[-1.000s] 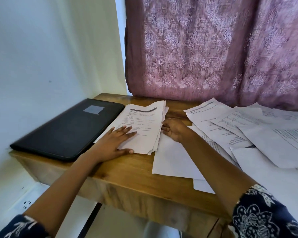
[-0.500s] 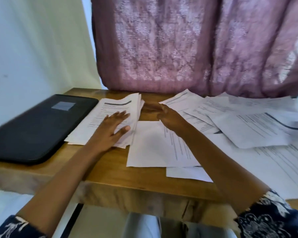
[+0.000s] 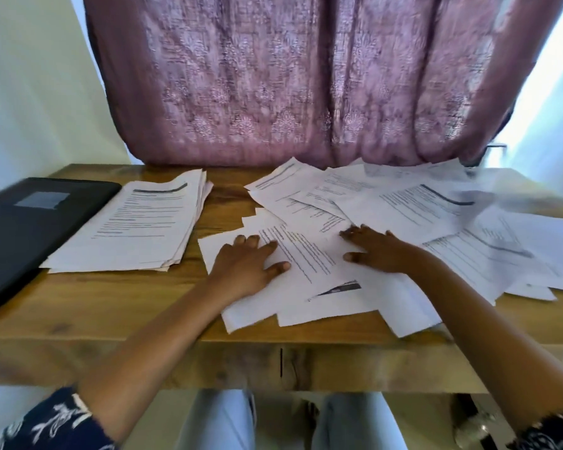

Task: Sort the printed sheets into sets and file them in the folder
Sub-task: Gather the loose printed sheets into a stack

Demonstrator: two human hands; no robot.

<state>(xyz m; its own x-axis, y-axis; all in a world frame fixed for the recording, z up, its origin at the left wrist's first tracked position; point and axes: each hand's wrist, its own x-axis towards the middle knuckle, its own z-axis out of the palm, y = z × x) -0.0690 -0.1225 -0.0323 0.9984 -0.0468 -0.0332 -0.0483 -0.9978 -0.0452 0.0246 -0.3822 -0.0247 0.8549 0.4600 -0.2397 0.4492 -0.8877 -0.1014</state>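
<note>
While left hand (image 3: 246, 264) and right hand (image 3: 376, 251) lie flat on loose sheets (image 3: 403, 216), the wooden desk (image 3: 111, 303) meets a purple curtain (image 3: 290, 86).

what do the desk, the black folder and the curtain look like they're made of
The desk looks like wood: brown grain and knots, low sheen. The black folder has a smooth, faintly shiny cover, probably plastic or faux leather; I cannot tell which. The curtain is woven fabric, mauve with a paler floral pattern, hanging in soft folds.
</note>
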